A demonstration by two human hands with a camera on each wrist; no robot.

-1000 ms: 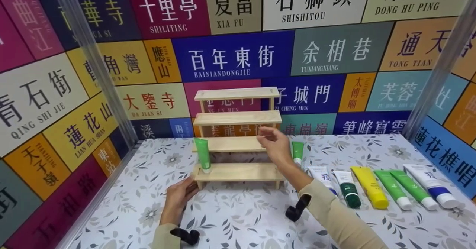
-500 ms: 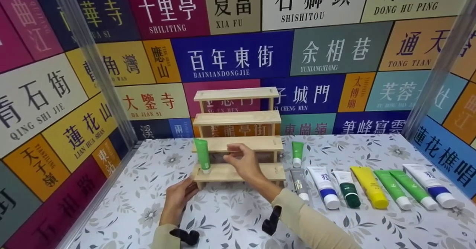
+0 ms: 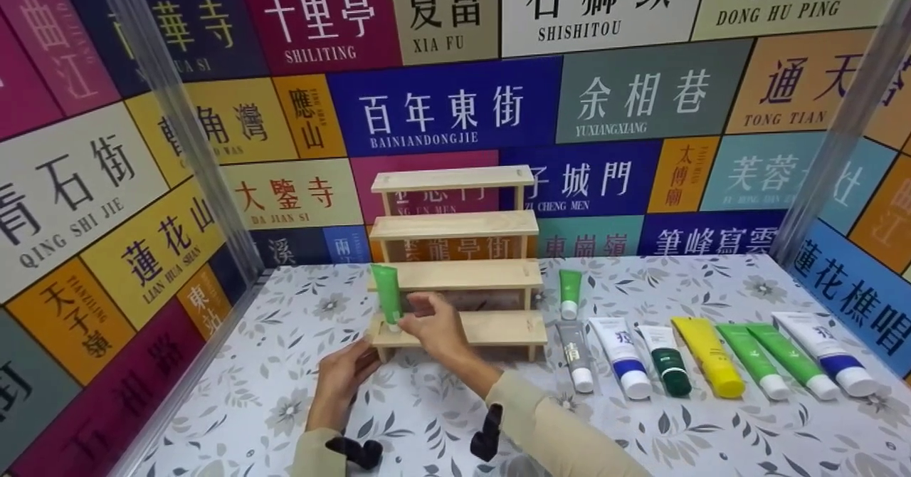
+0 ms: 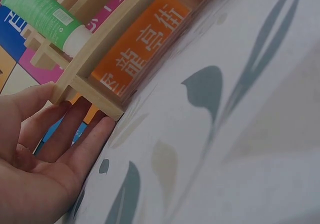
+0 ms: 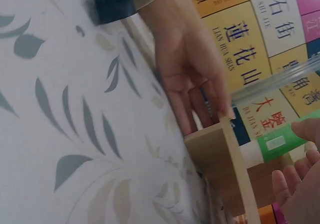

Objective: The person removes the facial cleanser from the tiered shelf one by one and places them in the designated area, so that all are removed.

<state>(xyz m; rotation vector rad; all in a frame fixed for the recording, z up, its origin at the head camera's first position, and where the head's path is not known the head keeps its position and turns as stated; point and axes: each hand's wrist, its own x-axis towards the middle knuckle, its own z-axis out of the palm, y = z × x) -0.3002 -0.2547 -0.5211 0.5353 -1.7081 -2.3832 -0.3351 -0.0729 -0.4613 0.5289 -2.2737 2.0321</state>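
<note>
A green tube (image 3: 388, 293) stands upright on its white cap at the left end of the lowest step of a wooden tiered rack (image 3: 470, 329). My left hand (image 3: 343, 381) holds that step's left end. In the left wrist view, the thumb lies at the board's corner and the fingers (image 4: 95, 134) bend around the short leg. Just right of the tube is my right hand (image 3: 438, 327), thumb and fingers spread apart. Its thumb (image 5: 306, 131) overlaps the tube in the right wrist view, while the other fingers (image 5: 287, 181) sit off to the side.
Right of the rack lie a small green tube (image 3: 569, 294), a grey tube (image 3: 575, 356), a white-and-blue tube (image 3: 621, 358), a white-and-dark-green tube (image 3: 665, 362), a yellow tube (image 3: 708, 358) and several more. Printed panels (image 3: 448, 110) rise behind the flowered tabletop (image 3: 235, 406).
My right hand has moved left and down from the rack's right side to beside the standing green tube. My left hand keeps its place on the rack.
</note>
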